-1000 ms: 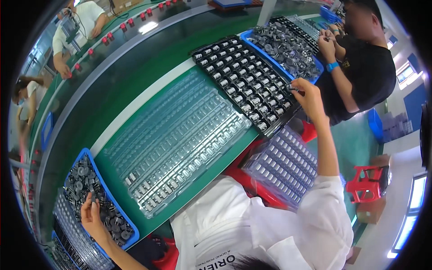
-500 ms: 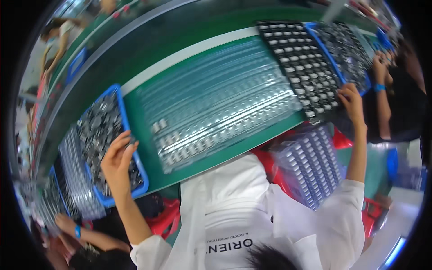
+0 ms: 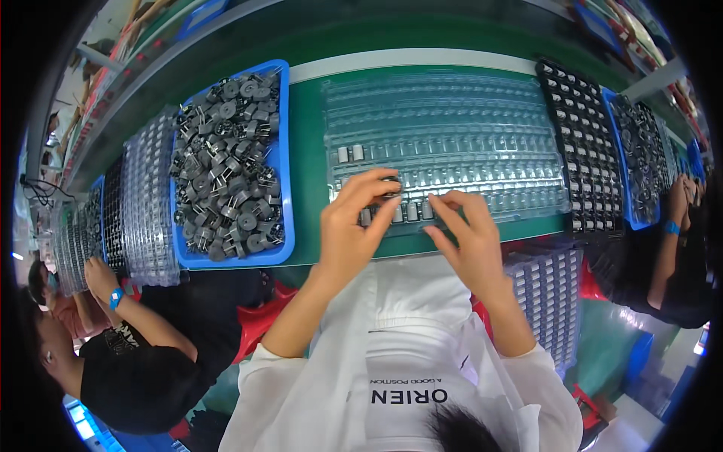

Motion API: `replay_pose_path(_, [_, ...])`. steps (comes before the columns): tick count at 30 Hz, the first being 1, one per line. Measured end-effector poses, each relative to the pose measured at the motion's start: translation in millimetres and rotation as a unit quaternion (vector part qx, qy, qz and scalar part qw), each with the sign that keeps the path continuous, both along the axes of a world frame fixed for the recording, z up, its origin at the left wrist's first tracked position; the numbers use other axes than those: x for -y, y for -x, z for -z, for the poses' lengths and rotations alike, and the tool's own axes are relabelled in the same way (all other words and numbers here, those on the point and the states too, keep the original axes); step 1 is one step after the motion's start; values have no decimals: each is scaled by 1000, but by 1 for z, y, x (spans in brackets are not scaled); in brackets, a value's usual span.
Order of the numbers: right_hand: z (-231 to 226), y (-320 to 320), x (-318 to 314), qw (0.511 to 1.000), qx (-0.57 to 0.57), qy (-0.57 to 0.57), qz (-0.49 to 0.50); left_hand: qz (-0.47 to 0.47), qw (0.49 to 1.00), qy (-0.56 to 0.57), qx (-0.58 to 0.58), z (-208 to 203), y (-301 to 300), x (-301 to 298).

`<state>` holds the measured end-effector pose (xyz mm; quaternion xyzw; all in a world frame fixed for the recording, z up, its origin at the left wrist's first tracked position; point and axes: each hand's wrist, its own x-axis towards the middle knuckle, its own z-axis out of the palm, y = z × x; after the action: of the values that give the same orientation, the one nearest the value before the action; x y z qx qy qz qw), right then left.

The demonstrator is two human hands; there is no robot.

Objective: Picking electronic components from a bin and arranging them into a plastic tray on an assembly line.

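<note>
My left hand (image 3: 352, 222) is over the near left part of a clear plastic tray (image 3: 452, 124), thumb and index finger pinched on a small dark round part (image 3: 391, 181). Beside it, my right hand (image 3: 473, 245) has its thumb and forefinger apart at the tray's near edge, with nothing seen between them. Several small silver-and-black parts (image 3: 412, 211) sit in the tray's near pockets, between the two hands. Two more such parts (image 3: 351, 154) lie in a row farther back at the left. My left fingers cover some of the pockets.
A blue bin (image 3: 287, 166) left of the tray holds many loose grey round parts with metal pins. At the right stand a filled black tray (image 3: 584, 143) and another blue bin (image 3: 614, 124). Filled clear trays (image 3: 546, 301) are stacked below the table edge. Co-workers (image 3: 143, 354) sit on both sides.
My left hand has moved right from the blue bin to the tray with a dark part in its fingers. My right hand has come left from the black tray. The view has turned.
</note>
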<state>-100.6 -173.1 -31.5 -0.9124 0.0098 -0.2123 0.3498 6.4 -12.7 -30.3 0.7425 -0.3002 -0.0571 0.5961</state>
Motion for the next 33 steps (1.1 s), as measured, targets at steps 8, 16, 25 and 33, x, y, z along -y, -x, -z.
replay_pose_path(8, [9,-5,-15,998,53,-24,34,-25,999,7,-23,6,-1,1])
replay_pose_path(16, [-8,-16,-7,976,28,-212,36,23,990,54,-130,-1,-1,-7])
replay_pose_path(25, [-38,-3,-1,950,3,-310,-21,94,984,58,-141,-22,18,-11])
replay_pose_path(33, [-43,2,-14,929,31,-366,34,85,994,41,-61,-23,21,-8])
